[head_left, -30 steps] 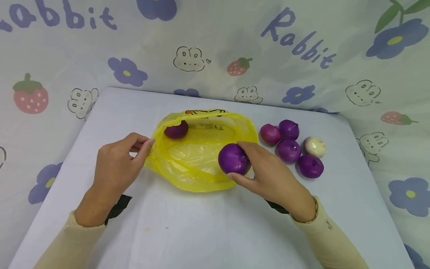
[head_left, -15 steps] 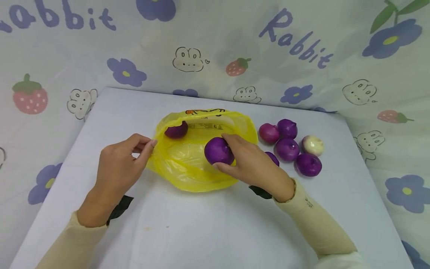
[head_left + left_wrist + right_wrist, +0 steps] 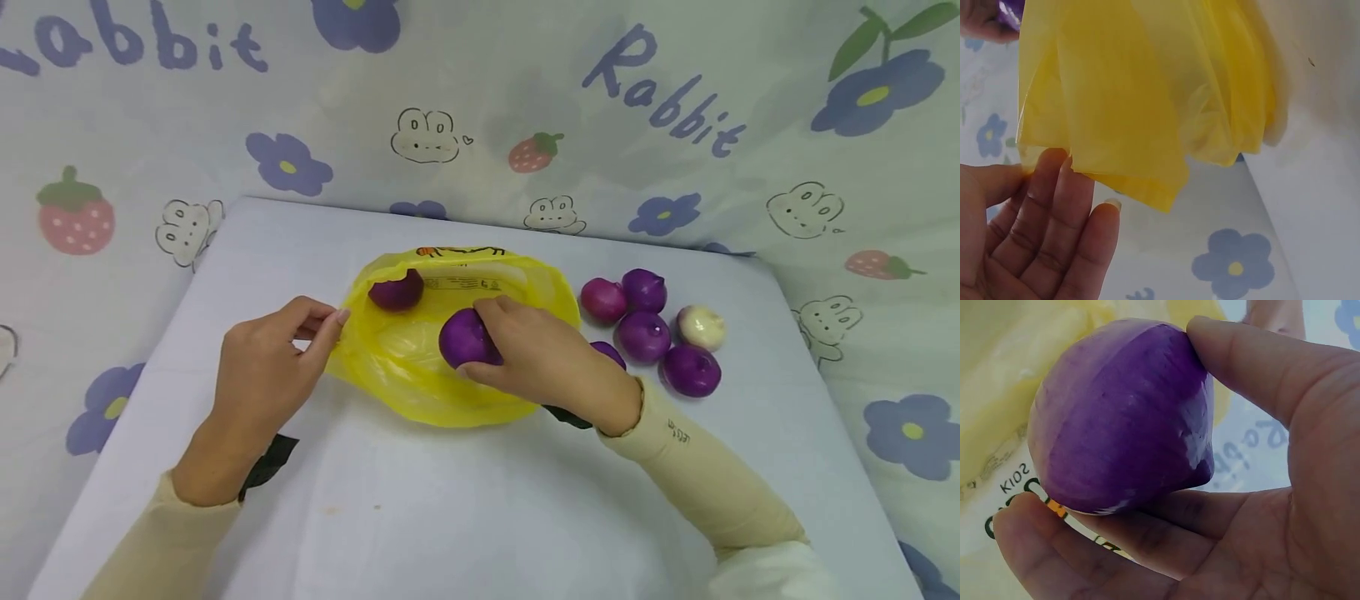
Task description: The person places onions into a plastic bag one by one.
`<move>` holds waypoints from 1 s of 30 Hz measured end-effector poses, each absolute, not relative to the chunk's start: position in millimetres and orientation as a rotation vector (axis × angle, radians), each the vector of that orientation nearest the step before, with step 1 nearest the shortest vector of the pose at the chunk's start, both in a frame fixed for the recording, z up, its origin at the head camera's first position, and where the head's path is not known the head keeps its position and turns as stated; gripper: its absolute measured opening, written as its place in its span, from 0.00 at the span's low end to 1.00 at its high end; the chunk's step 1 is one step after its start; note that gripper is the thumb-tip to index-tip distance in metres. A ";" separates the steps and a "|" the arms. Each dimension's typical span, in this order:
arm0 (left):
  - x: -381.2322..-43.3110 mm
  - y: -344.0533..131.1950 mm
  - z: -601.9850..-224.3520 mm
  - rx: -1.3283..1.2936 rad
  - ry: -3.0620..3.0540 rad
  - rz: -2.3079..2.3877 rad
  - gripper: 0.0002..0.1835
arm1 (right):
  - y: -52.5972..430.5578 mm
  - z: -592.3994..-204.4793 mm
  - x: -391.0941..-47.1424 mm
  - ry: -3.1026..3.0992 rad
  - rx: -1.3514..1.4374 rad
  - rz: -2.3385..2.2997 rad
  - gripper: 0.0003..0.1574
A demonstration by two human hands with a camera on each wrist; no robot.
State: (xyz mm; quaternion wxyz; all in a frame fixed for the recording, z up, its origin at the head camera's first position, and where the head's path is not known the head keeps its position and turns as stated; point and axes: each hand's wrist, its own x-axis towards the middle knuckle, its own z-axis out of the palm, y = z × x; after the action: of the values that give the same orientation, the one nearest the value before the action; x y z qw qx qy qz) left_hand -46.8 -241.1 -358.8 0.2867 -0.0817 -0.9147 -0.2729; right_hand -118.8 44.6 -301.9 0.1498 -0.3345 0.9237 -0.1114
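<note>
A yellow plastic bag [image 3: 442, 408] lies with its mouth spread wide in the middle of the table. My left hand [image 3: 273, 367] pinches the bag's left rim between thumb and fingers; the left wrist view shows the thin plastic [image 3: 1116, 94] at the fingertips. Over the bag's mouth, my right hand [image 3: 551, 354] grips a purple onion [image 3: 467, 340]. Seen from the right wrist, thumb and fingers lie around the onion [image 3: 1122, 419], its pointed end toward the palm. Another purple onion [image 3: 397, 292] rests inside the bag at its far left.
To the right of the bag sit several purple onions [image 3: 642, 336] and one white onion [image 3: 701, 327], grouped close together. One more purple onion [image 3: 609, 353] is partly hidden behind the right hand. A printed curtain [image 3: 480, 100] hangs behind the white table [image 3: 420, 517].
My right hand has carried the onion leftward from the bag's right rim to over its opening, uncovering part of another onion behind it. The left hand stays at the rim.
</note>
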 end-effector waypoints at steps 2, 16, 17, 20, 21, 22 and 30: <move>-47.6 -240.7 -358.7 -0.224 -2.440 -0.729 0.07 | 43.2 -299.3 -118.6 2.651 -0.987 -0.289 0.45; -45.8 -239.4 -360.1 -0.202 -2.431 -0.755 0.06 | 8.5 -329.4 -143.2 2.620 -1.068 -0.146 0.43; -45.4 -239.7 -360.1 -0.199 -2.432 -0.754 0.06 | 5.2 -333.1 -145.5 2.624 -1.067 -0.159 0.44; -44.6 -240.7 -360.8 -0.198 -2.432 -0.753 0.07 | -4.4 -341.7 -150.9 2.653 -1.052 -0.200 0.45; -44.5 -241.1 -361.1 -0.199 -2.430 -0.751 0.07 | -7.1 -344.3 -152.5 2.671 -1.049 -0.211 0.46; -44.6 -241.4 -361.3 -0.200 -2.429 -0.749 0.07 | -9.4 -347.0 -154.2 2.690 -1.044 -0.221 0.46; -48.4 -240.3 -361.5 -0.232 -2.420 -0.731 0.06 | -11.1 -367.8 -172.2 2.735 -0.980 -0.252 0.47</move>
State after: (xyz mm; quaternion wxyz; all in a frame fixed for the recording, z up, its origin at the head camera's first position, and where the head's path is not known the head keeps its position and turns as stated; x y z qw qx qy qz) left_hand -48.4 -240.3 -361.5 0.2968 -0.0874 -0.9103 -0.2749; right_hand -172.2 -11.1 -367.8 0.1127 -0.3339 0.9319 -0.0860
